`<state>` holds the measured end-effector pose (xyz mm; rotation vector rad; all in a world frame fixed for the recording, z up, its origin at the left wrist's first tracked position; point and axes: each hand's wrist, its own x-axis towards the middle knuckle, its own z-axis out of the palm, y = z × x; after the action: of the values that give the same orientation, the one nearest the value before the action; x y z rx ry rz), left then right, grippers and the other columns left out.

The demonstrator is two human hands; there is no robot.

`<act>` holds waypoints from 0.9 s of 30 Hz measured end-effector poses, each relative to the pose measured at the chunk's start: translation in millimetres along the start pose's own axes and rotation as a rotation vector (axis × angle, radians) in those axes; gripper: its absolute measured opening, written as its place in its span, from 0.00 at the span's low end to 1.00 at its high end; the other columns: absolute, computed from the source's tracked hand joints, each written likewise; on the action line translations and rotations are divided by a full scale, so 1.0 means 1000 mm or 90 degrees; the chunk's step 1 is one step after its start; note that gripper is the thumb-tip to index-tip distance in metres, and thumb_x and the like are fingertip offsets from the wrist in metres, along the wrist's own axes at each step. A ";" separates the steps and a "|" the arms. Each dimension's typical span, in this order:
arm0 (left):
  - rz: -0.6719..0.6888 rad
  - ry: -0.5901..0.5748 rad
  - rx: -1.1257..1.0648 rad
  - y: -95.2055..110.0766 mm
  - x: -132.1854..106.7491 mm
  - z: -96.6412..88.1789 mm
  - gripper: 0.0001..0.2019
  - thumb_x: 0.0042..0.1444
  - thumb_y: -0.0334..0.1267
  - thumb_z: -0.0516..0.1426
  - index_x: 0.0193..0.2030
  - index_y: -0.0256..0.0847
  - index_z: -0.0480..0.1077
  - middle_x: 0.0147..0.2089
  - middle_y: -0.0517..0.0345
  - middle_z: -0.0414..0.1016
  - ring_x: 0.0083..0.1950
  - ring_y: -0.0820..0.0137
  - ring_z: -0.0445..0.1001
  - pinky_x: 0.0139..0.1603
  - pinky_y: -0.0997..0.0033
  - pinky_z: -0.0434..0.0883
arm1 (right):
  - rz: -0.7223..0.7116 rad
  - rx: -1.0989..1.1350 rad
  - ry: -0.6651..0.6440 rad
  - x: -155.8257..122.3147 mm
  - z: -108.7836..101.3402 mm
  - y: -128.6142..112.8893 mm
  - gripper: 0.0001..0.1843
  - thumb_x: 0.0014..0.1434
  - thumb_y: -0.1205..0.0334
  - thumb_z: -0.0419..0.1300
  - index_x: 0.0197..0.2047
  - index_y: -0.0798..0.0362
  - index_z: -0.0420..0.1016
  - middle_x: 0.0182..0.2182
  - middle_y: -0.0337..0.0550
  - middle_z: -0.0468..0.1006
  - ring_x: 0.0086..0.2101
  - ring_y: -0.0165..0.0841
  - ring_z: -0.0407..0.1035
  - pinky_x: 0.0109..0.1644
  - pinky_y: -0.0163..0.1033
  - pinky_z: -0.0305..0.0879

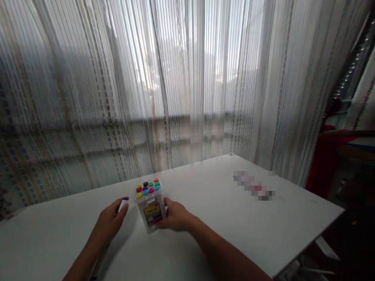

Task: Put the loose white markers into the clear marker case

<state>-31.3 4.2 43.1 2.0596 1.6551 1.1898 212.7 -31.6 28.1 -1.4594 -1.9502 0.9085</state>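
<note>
A clear plastic box of markers [150, 208] stands slightly tilted on the white table, its colourful marker caps [148, 188] showing in rows at the top and a yellow and dark label on its front. My right hand [177, 215] grips the box from its right side, thumb in front and fingers behind. To the left of the box, my left hand [110, 219] is closed around a white marker with a blue-purple end [123, 203]. That marker is apart from the box, and most of its length is hidden by my fingers.
The white table [222, 234] reaches back to a sheer striped curtain [187, 78]. A pixelated, blurred-out item [253, 186] lies on the table's right part. The table's right edge drops to a dark area with pale objects [325, 248] below. Red cloth [319, 160] hangs beyond it.
</note>
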 end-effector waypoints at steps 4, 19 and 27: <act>-0.044 0.106 -0.257 0.027 -0.007 -0.021 0.24 0.52 0.60 0.58 0.46 0.43 0.69 0.23 0.65 0.71 0.20 0.68 0.68 0.21 0.69 0.66 | 0.002 -0.020 0.003 0.001 0.001 0.001 0.44 0.39 0.58 0.76 0.60 0.48 0.69 0.47 0.43 0.81 0.43 0.41 0.77 0.43 0.38 0.69; 0.140 0.111 -0.691 0.164 0.014 -0.025 0.25 0.38 0.53 0.73 0.36 0.47 0.67 0.28 0.67 0.79 0.31 0.70 0.78 0.34 0.72 0.77 | -0.024 -0.065 0.034 0.007 0.006 0.010 0.44 0.38 0.55 0.75 0.60 0.47 0.69 0.51 0.45 0.80 0.46 0.44 0.76 0.45 0.40 0.69; 0.088 0.049 -0.495 0.124 0.022 -0.014 0.24 0.46 0.58 0.67 0.39 0.45 0.67 0.29 0.63 0.79 0.33 0.67 0.78 0.33 0.71 0.76 | -0.019 -0.089 0.015 0.006 0.005 0.010 0.44 0.39 0.52 0.74 0.60 0.48 0.68 0.51 0.48 0.80 0.47 0.47 0.76 0.45 0.42 0.70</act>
<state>46.3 -20.6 140.6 1.6416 0.8517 1.6350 213.6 -24.8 17.6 -1.5062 -2.0475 0.7512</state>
